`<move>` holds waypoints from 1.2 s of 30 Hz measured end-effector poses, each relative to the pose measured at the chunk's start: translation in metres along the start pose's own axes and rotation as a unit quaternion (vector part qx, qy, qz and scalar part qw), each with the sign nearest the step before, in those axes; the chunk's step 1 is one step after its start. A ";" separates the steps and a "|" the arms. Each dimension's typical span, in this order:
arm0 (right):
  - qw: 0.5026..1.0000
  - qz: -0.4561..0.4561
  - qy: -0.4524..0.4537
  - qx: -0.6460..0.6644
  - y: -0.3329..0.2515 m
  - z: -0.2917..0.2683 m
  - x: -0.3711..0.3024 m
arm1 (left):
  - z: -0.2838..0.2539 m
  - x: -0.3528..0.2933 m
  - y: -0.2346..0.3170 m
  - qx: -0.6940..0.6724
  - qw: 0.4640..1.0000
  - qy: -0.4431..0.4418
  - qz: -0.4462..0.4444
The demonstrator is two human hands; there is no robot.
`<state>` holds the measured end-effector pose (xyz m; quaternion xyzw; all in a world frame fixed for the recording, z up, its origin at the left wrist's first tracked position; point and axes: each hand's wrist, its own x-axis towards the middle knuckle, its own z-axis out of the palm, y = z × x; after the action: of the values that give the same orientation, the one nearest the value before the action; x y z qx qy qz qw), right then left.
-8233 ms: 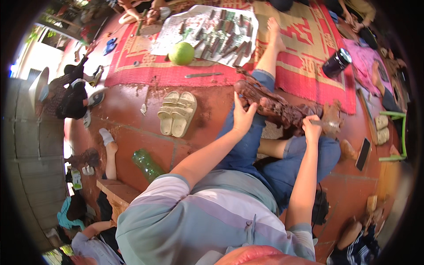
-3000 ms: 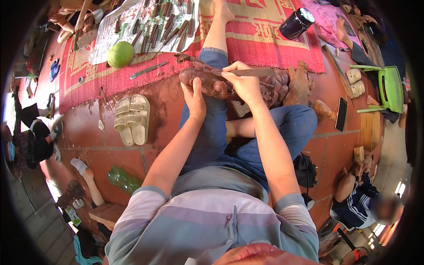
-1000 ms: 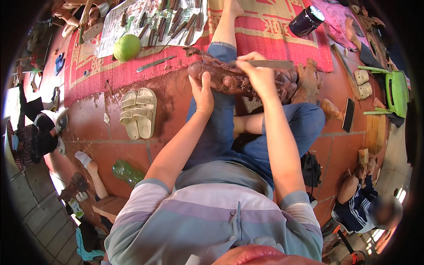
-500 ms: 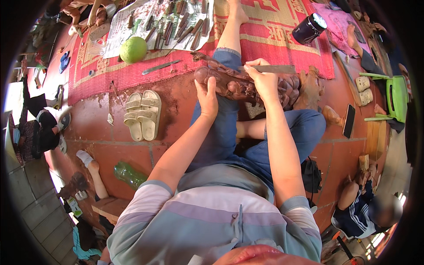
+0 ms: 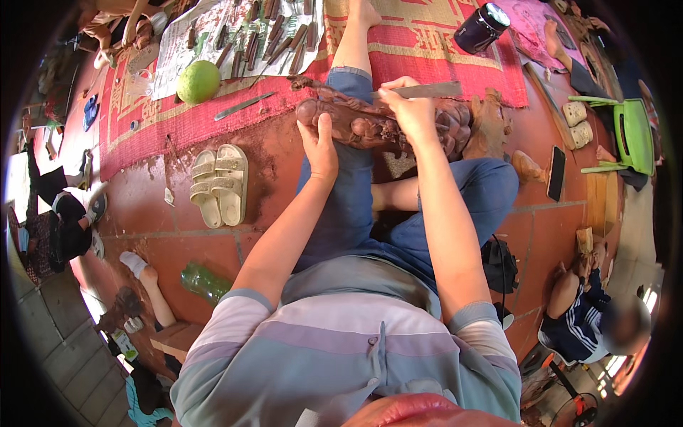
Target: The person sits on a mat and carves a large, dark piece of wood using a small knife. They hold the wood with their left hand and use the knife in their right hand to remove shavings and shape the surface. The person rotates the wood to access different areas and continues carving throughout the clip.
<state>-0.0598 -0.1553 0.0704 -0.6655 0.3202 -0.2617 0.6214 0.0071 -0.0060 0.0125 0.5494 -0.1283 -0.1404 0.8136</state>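
Note:
A dark reddish-brown wood carving (image 5: 359,129) with rounded, knobbly figures lies across my jeans-clad leg. Its left end is gripped by my left hand (image 5: 321,151), thumb up along the near side and the other fingers partly hidden. My right hand (image 5: 415,117) is closed around a flat grey file (image 5: 437,90), held over the carving's upper edge with its bare length pointing right. Whether the file touches the wood I cannot tell. The paler, rough end (image 5: 487,124) of the carving sticks out to the right.
Ahead, a red patterned mat (image 5: 420,57) bears many wood-handled carving tools (image 5: 274,39), a green round fruit (image 5: 199,82), a thin blade (image 5: 243,105) and a dark flask-like lamp (image 5: 482,28). Sandals (image 5: 219,186) lie left, a phone (image 5: 556,174) and green chair (image 5: 633,136) right. Other people sit around.
The whole view has shifted slightly, so the scene sits a little further left and higher. Both hands keep their hold; the file's right end is tilted slightly up.

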 end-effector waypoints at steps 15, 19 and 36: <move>0.999 -0.021 -0.037 0.022 -0.007 0.007 -0.004 | 0.002 0.001 0.003 0.007 1.000 0.000 -0.019; 0.994 -0.032 -0.065 -0.081 -0.010 0.021 -0.005 | 0.000 0.001 0.002 -0.007 1.000 -0.011 -0.019; 0.974 -0.128 -0.121 -0.144 -0.019 0.022 0.003 | -0.004 0.002 -0.001 -0.011 1.000 -0.014 -0.018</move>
<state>-0.0388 -0.1427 0.0871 -0.8104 0.1892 -0.2075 0.5141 0.0104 -0.0040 0.0106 0.5409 -0.1281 -0.1643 0.8148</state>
